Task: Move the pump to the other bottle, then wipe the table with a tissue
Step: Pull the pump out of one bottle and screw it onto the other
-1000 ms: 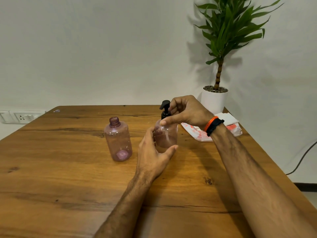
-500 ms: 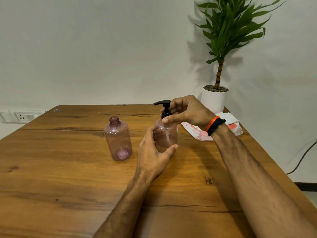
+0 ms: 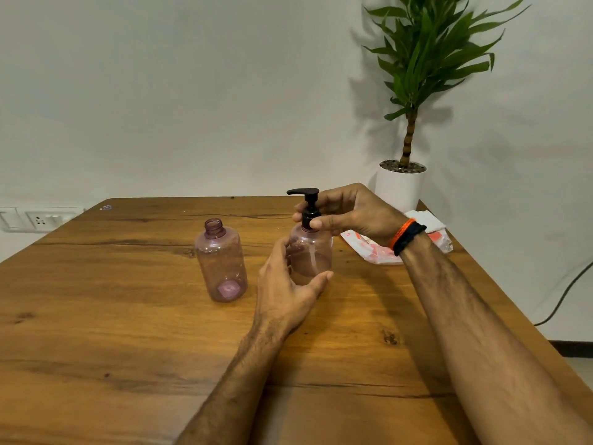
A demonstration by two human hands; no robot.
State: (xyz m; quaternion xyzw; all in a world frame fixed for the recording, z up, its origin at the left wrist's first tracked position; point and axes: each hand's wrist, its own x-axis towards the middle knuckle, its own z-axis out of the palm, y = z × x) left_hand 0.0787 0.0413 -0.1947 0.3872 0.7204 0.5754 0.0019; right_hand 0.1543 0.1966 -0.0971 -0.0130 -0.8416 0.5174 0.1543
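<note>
Two clear pink bottles stand upright on the wooden table (image 3: 128, 332). The left bottle (image 3: 221, 263) has an open neck and no cap. The right bottle (image 3: 313, 252) carries a black pump (image 3: 307, 203) whose spout points left. My left hand (image 3: 285, 284) grips the right bottle's body from the near side. My right hand (image 3: 346, 213) pinches the pump's collar between thumb and fingers. A white tissue (image 3: 426, 221) lies on a red and white packet (image 3: 372, 250) behind my right wrist.
A potted plant in a white pot (image 3: 399, 186) stands at the table's far right corner. A wall socket (image 3: 40, 220) sits at left, beyond the table edge. A dark cable (image 3: 564, 293) hangs by the right side.
The pump's spout has turned from facing away to pointing left as my right hand twists the collar. Both bottles and my left hand stay in place.
</note>
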